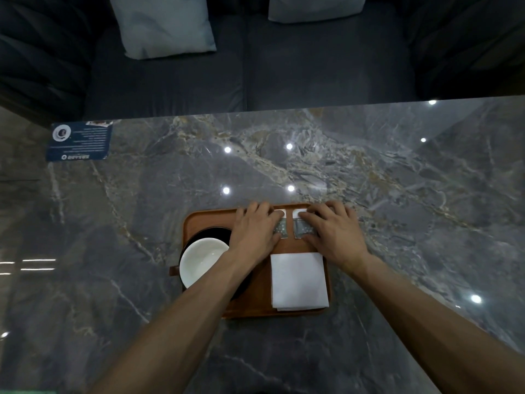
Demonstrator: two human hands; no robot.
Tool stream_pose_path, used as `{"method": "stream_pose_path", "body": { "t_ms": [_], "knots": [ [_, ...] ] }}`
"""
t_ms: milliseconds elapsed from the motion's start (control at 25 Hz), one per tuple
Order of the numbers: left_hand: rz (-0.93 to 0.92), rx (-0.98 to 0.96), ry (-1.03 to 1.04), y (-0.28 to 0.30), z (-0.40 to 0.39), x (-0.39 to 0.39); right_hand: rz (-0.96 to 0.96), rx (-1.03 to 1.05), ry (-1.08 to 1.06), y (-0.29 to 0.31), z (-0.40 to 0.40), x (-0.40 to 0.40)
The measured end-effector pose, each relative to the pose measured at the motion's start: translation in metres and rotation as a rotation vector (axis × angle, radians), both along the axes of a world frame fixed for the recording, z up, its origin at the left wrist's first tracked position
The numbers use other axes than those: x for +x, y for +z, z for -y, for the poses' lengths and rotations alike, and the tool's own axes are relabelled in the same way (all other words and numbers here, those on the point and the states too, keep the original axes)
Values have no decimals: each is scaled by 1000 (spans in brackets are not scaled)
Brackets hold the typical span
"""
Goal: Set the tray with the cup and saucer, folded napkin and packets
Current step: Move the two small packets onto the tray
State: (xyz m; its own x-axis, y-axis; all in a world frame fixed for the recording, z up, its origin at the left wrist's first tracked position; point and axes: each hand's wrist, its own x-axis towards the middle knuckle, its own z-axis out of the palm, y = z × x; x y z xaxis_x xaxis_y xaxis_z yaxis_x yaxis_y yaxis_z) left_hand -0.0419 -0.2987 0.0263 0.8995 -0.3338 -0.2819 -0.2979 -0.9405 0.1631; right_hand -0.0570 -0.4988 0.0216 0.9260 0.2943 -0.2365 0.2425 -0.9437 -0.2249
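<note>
A brown wooden tray (204, 218) lies on the marble table. On its left stands a white cup (200, 260) on a dark saucer (216, 233), partly hidden by my left forearm. A folded white napkin (298, 280) lies at the tray's near right. Two small packets sit side by side at the tray's far right: the left packet (281, 227) and the right packet (298, 227). My left hand (254, 231) holds the left packet between fingers and thumb. My right hand (331, 228) holds the right packet the same way. Both packets lie flat on the tray.
A dark blue printed card (79, 140) lies at the table's far left corner. Beyond the table's far edge is a dark sofa (241, 75) with two pale cushions. The glossy grey marble table (397, 194) reflects ceiling lights.
</note>
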Motion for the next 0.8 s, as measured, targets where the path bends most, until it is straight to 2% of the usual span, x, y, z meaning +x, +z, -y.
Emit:
{"method": "stream_pose_path", "body": {
  "t_ms": [360, 800],
  "knots": [
    [8, -37, 44, 1, 1, -2, 56, 22, -13, -3, -4, -6],
    [-11, -45, 64, -1, 0, -4, -7, 13, -35, -4, -6, -2]
  ]
}}
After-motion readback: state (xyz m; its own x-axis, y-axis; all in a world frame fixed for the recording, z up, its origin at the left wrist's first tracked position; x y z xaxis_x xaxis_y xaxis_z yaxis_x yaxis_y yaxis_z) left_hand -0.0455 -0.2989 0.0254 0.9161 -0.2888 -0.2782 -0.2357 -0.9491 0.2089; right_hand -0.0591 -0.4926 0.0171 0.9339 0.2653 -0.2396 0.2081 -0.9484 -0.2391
